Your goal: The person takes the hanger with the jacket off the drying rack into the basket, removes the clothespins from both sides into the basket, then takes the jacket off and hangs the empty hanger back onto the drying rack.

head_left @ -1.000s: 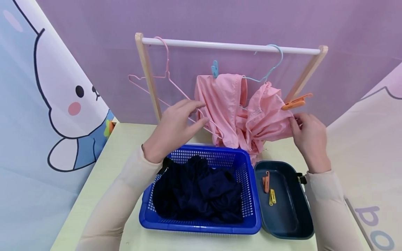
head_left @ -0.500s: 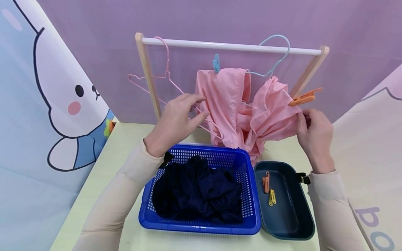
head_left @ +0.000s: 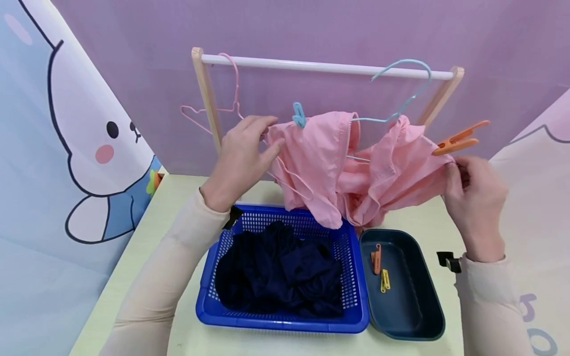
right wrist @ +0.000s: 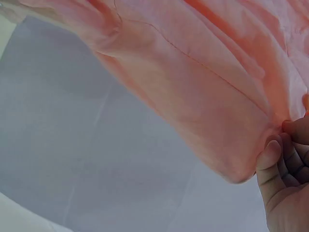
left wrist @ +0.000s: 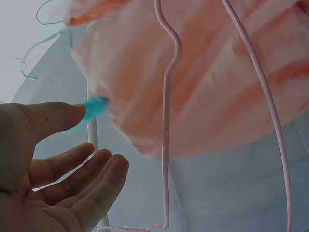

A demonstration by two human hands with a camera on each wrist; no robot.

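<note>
A pink zip-front jacket (head_left: 318, 163) hangs on a light blue wire hanger (head_left: 374, 119), whose hook overlaps the rack's bar in the head view. My right hand (head_left: 478, 205) pinches the jacket's right edge between thumb and fingers, stretching it outward; the right wrist view shows this cloth grip (right wrist: 285, 159). Just above that hand an orange clothespin (head_left: 458, 141) is clipped on. A blue clothespin (head_left: 299, 114) sits on the jacket's left shoulder. Beside that shoulder is my left hand (head_left: 238, 163), thumb and fingers apart, holding nothing in the left wrist view.
A pink hanger (head_left: 236, 94) hangs at the left of the white bar (head_left: 311, 65), its lower wire crossing the jacket. In front stand a blue basket (head_left: 285, 324) of dark clothes and a dark green tray (head_left: 409, 316) with orange (head_left: 376, 259) and yellow (head_left: 385, 281) clothespins.
My right hand has moved right, drawing the jacket's edge and orange clothespin along. The blue hanger's hook rose, then came lower and further right. My left hand shifted slightly up and left.
</note>
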